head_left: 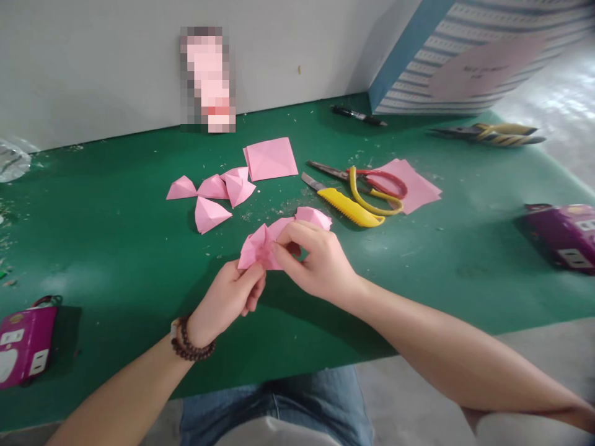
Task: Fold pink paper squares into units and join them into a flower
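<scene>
My left hand, with a dark bead bracelet at the wrist, and my right hand both pinch a crumpled, folded piece of pink paper above the green mat. Its far flap reaches toward a yellow utility knife, which lies just beyond my right hand. Several folded pink paper pieces sit farther left, near a flat pink square. Red-and-yellow-handled scissors rest on a pink paper stack.
The green mat is littered with paper scraps and meets a white wall at the back. A black marker, yellow-handled pliers, a striped box and a blurred object stand beyond. Purple boxes sit at both sides.
</scene>
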### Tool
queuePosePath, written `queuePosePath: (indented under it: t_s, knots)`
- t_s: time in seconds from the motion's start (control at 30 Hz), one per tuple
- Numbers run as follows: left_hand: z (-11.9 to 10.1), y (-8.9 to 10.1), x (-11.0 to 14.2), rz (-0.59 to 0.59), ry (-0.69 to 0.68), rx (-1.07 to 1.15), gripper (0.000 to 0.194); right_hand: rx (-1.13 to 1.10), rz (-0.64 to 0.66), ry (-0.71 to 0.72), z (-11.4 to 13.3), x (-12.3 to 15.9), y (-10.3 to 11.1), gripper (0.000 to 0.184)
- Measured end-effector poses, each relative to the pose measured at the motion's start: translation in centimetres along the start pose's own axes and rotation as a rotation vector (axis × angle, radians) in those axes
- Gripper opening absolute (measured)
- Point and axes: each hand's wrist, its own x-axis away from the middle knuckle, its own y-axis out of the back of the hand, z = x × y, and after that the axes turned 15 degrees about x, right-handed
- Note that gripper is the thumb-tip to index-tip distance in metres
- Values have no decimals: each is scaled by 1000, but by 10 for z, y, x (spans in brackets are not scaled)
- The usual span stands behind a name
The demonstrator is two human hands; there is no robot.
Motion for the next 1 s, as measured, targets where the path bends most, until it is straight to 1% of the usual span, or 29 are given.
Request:
queuePosePath:
  t_s: [0.1,0.13,0.17,0.23,0.27,0.33,0.4,0.47,0.5,0.57,0.67,0.73,0.83,0.9,1.0]
  knots:
    - [-2,5,0,81,-8,-32,23,12,1,-45,-3,-1,3,19]
    - [-3,7,0,94,-19,-49,24,24,-4,-46,-4,-2,4,18]
    - [-5,10,-1,101,-28,-65,31,38,-15,-34,-6,-3,5,18]
    - [-9,18,-1,101,-39,-53,46,70,-55,36,-9,-4,5,18]
    - [-12,22,-1,99,-39,-5,49,88,-78,91,-12,-5,5,17]
    - [-18,27,0,71,-24,174,51,139,-132,213,-17,-5,4,14]
    - [-23,30,1,73,56,365,50,219,-191,306,-22,-3,5,11]
    - [-26,30,2,113,177,494,42,324,-242,347,-26,-1,6,10]
    - [-26,30,3,130,230,532,37,370,-261,361,-27,0,8,9]
    - [-25,28,4,144,291,571,33,414,-278,404,-28,2,11,9]
    - [-22,25,4,125,324,596,28,399,-303,497,-29,2,16,10]
    - [-21,24,3,96,306,635,22,415,-270,519,-29,1,17,10]
    - [-23,22,3,42,259,679,14,455,-164,492,-30,2,17,9]
    - [-24,22,3,20,239,667,16,466,-133,483,-30,3,14,9]
    - [-25,23,2,-14,184,602,28,424,-115,441,-30,3,8,10]
